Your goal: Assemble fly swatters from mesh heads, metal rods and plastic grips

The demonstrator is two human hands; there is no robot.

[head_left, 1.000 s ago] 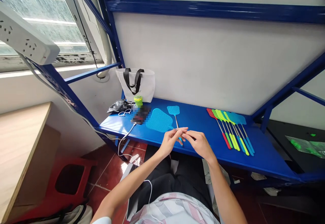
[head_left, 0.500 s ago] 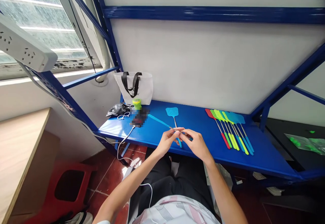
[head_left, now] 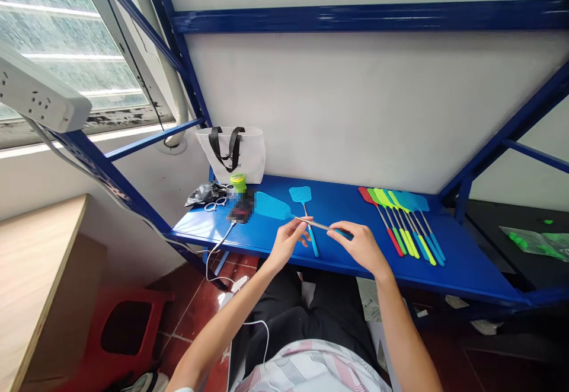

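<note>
I hold a blue fly swatter over the blue shelf. My left hand pinches its metal rod near the head. My right hand grips the blue handle end, and the bare rod shows between the two hands. A second small blue swatter lies flat on the shelf just behind my hands.
A row of several red, green and blue swatters lies to the right. At the left stand a white tote bag, a green-capped jar, scissors and a cabled phone. A red stool is on the floor.
My hands have moved apart along the rod, so more bare metal shows between them. The swatter head has swung left and turned flatter to my view.
</note>
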